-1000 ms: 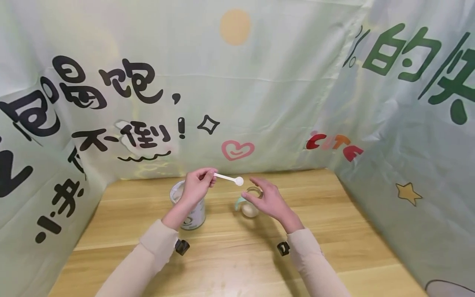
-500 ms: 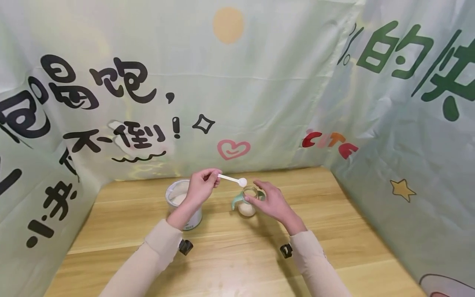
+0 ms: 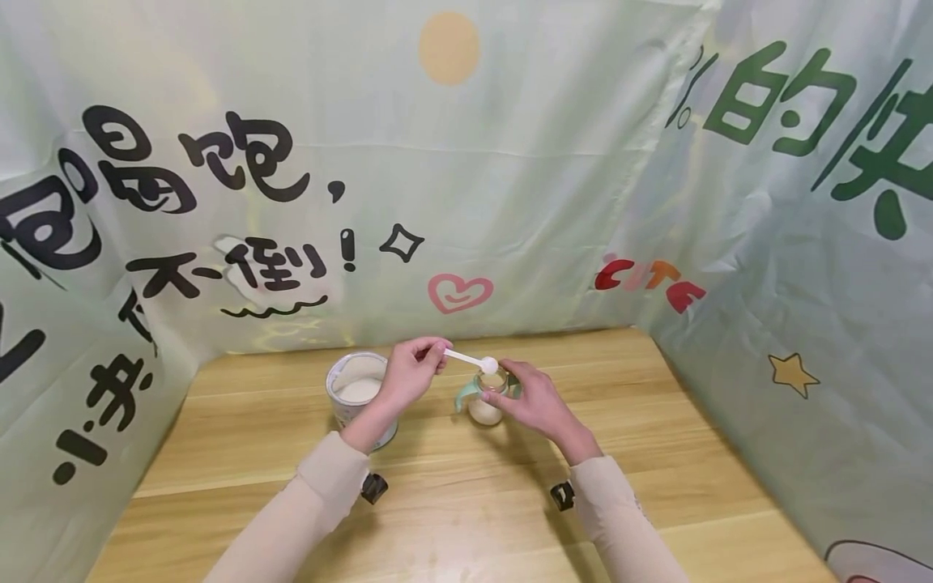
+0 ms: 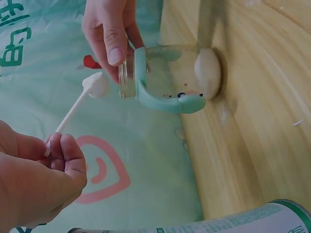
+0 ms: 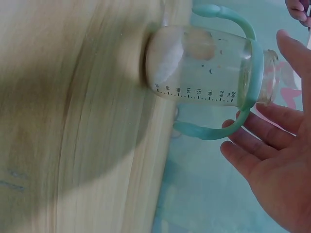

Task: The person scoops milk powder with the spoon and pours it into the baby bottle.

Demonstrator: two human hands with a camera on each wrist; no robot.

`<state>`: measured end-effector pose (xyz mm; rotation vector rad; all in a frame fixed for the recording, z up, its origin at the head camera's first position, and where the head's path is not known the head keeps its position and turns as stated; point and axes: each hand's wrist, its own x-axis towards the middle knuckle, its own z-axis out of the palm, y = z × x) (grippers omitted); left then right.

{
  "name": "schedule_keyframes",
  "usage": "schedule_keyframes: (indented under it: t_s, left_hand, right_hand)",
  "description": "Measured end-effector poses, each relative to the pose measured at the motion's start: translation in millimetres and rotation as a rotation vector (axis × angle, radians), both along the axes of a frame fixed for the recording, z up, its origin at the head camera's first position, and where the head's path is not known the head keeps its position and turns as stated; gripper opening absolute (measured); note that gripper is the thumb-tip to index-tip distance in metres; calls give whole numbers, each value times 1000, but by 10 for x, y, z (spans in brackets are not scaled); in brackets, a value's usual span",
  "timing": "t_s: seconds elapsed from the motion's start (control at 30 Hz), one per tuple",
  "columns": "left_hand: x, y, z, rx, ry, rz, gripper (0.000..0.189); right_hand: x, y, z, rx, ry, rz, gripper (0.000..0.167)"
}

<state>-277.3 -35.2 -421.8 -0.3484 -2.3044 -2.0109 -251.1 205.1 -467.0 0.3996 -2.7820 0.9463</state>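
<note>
My left hand (image 3: 410,376) pinches the handle end of a white measuring scoop (image 3: 465,357). White powder heaps in its bowl, just above and beside the mouth of a clear baby bottle (image 4: 170,73). Upright on the table, the bottle has a mint-green two-handled ring (image 5: 256,73) and white powder (image 5: 167,56) at its bottom. My right hand (image 3: 538,397) stays by the bottle's neck, fingertips touching the neck and green ring, thumb apart from it in the right wrist view. Left of the bottle stands an open milk powder can (image 3: 337,409), partly hidden by my left forearm.
The wooden table (image 3: 466,510) has printed cloth walls (image 3: 539,210) at its back and sides. Small white specks (image 4: 297,123) lie on the tabletop. A black wrist mount (image 3: 374,488) sticks out below the left sleeve, another (image 3: 563,495) below the right.
The left hand has brought the scoop rightward, from short of the bottle to above its mouth. My right hand has settled lower against the neck. The view has shifted slightly.
</note>
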Motion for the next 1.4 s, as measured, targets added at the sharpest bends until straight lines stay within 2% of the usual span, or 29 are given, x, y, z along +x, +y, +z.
schedule_keyframes:
  t_s: [0.27,0.57,0.9,1.07,1.4]
  left_hand:
    - [44,39,-16,-41,-11,-11,19]
    - [62,50,-53,-75,8,-26,18]
    - [105,14,-44,-141,16,-40,20]
    - [107,0,-74,-192,51,-40,19]
    - [137,-26,-128,-269,189,-52,18]
  right_hand:
    - [3,9,-36,0,1,5,67]
    - [-5,9,-51,13,44,23,62]
    - [-16,15,-65,16,84,40,60]
    - [-13,16,-65,7,72,40,62]
    - [-16,4,-81,-3,86,53,58]
